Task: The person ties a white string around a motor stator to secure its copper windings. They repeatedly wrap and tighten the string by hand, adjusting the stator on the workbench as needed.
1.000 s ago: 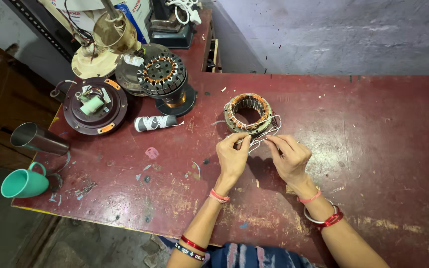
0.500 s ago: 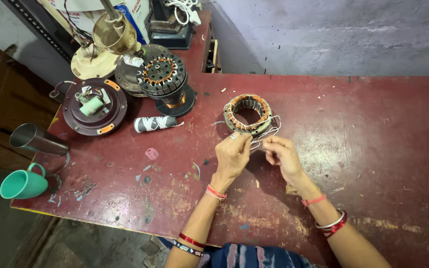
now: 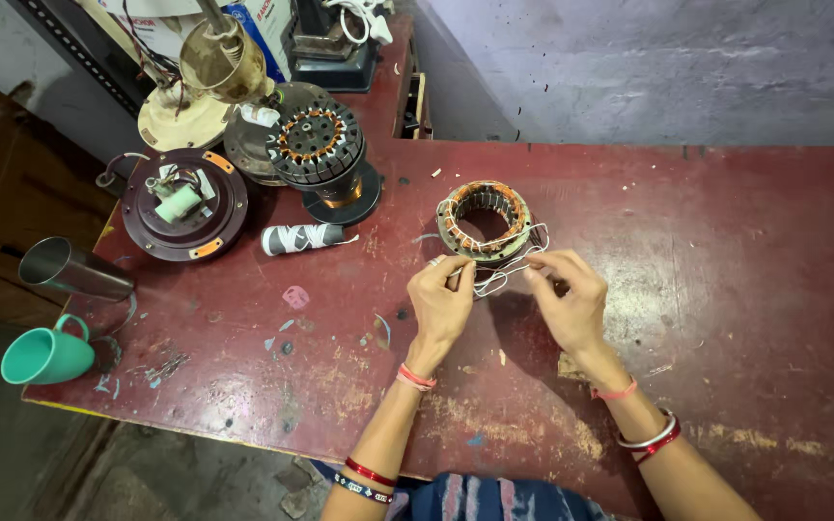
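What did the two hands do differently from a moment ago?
The right hand slid a little closer to the left hand, both keeping their pinch on the white thread beside the copper-wound ring. The ring, the thread spool, the green cup and the metal cup stayed put.

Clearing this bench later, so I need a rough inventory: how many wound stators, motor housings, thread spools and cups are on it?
Wound stators: 2, one by the hands, one on a stand
Motor housings: 1, dark round
Thread spools: 1
Cups: 2, steel and teal
Total: 6
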